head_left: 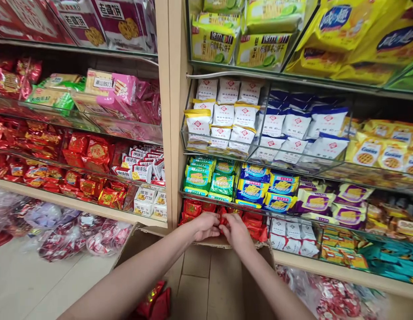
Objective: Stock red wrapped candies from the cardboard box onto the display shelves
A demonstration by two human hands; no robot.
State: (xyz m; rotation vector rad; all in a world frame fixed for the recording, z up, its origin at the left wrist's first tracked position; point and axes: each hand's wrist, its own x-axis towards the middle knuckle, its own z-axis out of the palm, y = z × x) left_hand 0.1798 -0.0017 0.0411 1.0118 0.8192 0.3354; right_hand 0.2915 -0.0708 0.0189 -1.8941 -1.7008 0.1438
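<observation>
Both my hands reach over an open cardboard box to a bottom-shelf bin of red snack packets. My left hand is closed, its fingers curled at a red packet between the two hands. From the other side my right hand grips the same small red packet with thumb and fingers. My fingers partly cover it. Lower down, a few red packets lie in the left part of the box, partly behind my left forearm.
Green packets and blue-yellow packets fill the shelf just above my hands. A wooden upright divides the shelving. Bagged sweets lie on the floor at left, with more bags below the right shelf.
</observation>
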